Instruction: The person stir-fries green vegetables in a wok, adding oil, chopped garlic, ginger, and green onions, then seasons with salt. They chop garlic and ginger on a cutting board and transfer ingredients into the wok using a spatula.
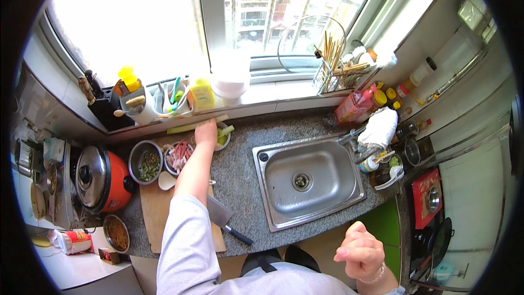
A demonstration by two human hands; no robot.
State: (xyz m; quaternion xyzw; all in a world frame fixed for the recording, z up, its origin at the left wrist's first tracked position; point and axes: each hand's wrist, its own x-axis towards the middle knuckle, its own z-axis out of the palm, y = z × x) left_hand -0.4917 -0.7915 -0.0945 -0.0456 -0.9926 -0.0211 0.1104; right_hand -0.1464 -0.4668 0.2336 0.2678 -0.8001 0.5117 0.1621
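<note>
My left hand reaches over the back of the counter, at a pale green stalk and the bowl holding cut green pieces. Its fingertips are hidden, so I cannot tell whether it grips either. Beside that forearm is a bowl of sliced pink meat, and left of it a metal bowl of chopped greens. A white spoon lies near them. Under the arm is a wooden cutting board, with a cleaver across its right edge. My right hand is raised at the lower right, fingers curled, nothing visible in it.
A steel sink is set into the granite counter. An orange rice cooker and a bowl of shredded food stand left. A knife block and chopstick rack line the sill. Bottles crowd the right corner.
</note>
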